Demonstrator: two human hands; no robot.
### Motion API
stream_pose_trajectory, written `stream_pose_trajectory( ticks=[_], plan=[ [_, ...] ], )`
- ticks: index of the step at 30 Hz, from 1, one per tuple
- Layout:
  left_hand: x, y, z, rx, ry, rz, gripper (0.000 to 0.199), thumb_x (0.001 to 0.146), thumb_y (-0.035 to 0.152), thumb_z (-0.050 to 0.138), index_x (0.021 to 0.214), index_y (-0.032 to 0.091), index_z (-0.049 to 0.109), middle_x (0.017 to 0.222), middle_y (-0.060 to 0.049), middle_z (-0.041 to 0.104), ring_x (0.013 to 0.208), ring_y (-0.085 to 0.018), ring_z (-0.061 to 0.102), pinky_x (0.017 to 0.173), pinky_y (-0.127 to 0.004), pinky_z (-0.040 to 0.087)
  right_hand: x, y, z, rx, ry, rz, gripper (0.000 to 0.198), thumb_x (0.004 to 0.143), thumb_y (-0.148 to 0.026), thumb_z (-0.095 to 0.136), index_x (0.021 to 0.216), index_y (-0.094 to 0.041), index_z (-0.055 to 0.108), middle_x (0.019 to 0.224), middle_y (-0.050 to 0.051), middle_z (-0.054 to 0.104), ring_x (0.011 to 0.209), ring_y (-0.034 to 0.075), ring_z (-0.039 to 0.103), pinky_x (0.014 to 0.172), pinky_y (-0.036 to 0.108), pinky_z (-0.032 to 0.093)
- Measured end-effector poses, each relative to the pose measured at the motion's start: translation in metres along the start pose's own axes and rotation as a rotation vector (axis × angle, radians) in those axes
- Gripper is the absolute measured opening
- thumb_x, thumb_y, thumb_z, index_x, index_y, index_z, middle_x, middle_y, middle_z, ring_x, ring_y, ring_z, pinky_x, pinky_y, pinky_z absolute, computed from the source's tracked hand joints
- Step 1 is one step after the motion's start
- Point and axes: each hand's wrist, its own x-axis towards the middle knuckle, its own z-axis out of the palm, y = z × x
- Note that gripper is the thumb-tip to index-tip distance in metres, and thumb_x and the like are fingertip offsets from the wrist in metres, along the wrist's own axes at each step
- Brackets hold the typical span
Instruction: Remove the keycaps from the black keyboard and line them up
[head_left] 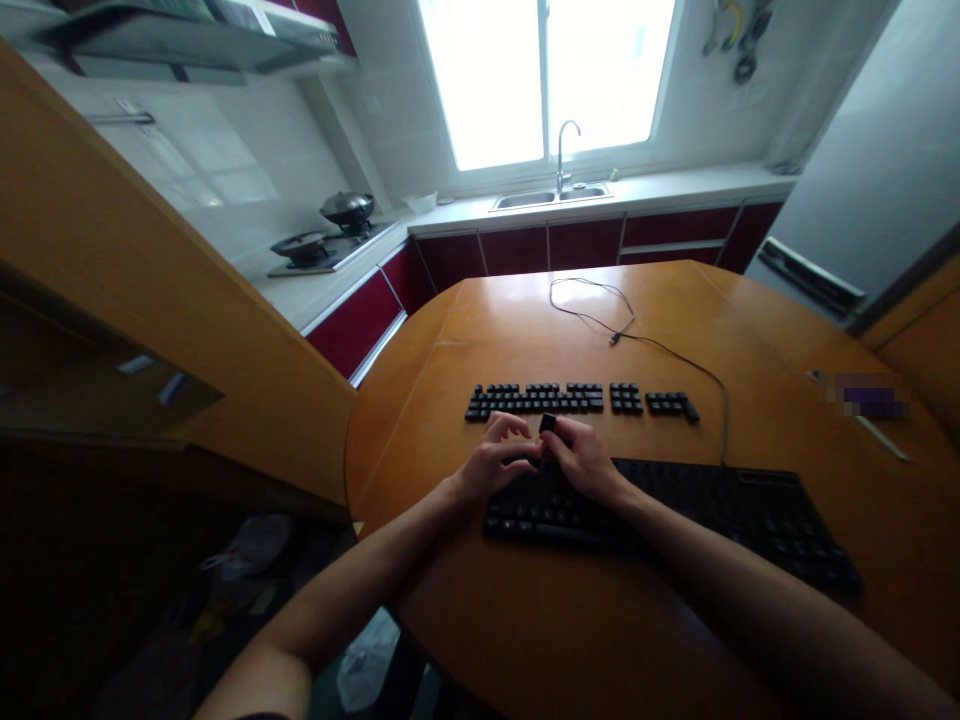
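A black keycap (548, 423) is pinched between the fingers of my right hand (581, 458), above the upper left part of the keyboard (697, 500). My left hand (495, 458) is beside it with fingers curved and apart, its fingertips close to the right hand; I see nothing in it. The black keyboard lies on the table under my hands and right forearm, which hide part of it. Most of its key area looks dark, with keycaps showing along the lower left rows. Beyond my hands, loose black keycaps (564, 400) lie in rows, grouped like a keyboard layout.
The keyboard's cable (712, 370) runs across the wooden table (420, 400) to a loop at the far side. A blurred purple item (870, 398) lies at the right. Behind are a sink (525, 200), a stove with pans (349, 208) and a fridge (847, 170).
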Motion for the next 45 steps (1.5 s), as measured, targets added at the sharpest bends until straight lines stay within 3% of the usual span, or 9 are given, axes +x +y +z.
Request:
stream_pose_trajectory(
  ticks=[6, 9, 13, 31, 45],
  plan=[
    [0.002, -0.032, -0.013, 0.235, 0.187, -0.296, 0.016, 0.08, 0.035, 0.081, 0.092, 0.025, 0.077, 0.108, -0.007, 0.058, 0.104, -0.024, 0.051, 0.092, -0.041, 0.048, 0.0, 0.005, 0.002, -0.002, 0.079, 0.069, 0.023, 0.097, -0.03, 0.053, 0.078, -0.02, 0.061, 0.076, 0.004, 0.072, 0.071, 0.018, 0.067, 0.069, 0.029, 0.048],
    [-0.001, -0.048, -0.017, 0.329, 0.138, -0.4, 0.015, 0.076, 0.029, 0.084, 0.09, 0.025, 0.078, 0.113, -0.006, 0.058, 0.109, -0.026, 0.05, 0.098, -0.044, 0.045, 0.0, 0.006, 0.002, -0.001, 0.066, 0.071, 0.023, 0.097, -0.03, 0.054, 0.078, -0.02, 0.062, 0.077, 0.004, 0.073, 0.072, 0.019, 0.068, 0.07, 0.029, 0.049],
    [-0.005, -0.051, -0.014, 0.388, 0.05, -0.477, 0.016, 0.076, 0.03, 0.084, 0.091, 0.028, 0.079, 0.12, -0.005, 0.057, 0.115, -0.027, 0.047, 0.104, -0.047, 0.04, -0.001, 0.002, 0.002, -0.026, 0.044, 0.044, 0.023, 0.096, -0.029, 0.054, 0.077, -0.019, 0.063, 0.075, 0.003, 0.071, 0.072, 0.019, 0.066, 0.069, 0.029, 0.047],
    [0.0, -0.046, -0.012, 0.426, 0.095, -0.581, 0.045, 0.071, 0.033, 0.085, 0.112, 0.027, 0.068, 0.118, -0.006, 0.055, 0.112, -0.029, 0.048, 0.101, -0.046, 0.041, -0.002, 0.002, 0.002, -0.022, 0.031, 0.041, 0.024, 0.096, -0.028, 0.055, 0.077, -0.019, 0.065, 0.074, 0.002, 0.069, 0.07, 0.017, 0.064, 0.068, 0.028, 0.046],
    [0.001, -0.049, -0.009, 0.476, 0.103, -0.644, 0.05, 0.071, 0.04, 0.086, 0.115, 0.028, 0.067, 0.121, -0.008, 0.055, 0.115, -0.032, 0.048, 0.099, -0.048, 0.041, 0.0, 0.003, 0.001, -0.039, 0.039, 0.019, 0.024, 0.095, -0.029, 0.055, 0.076, -0.019, 0.065, 0.074, 0.003, 0.07, 0.07, 0.018, 0.064, 0.068, 0.029, 0.047]
  ],
)
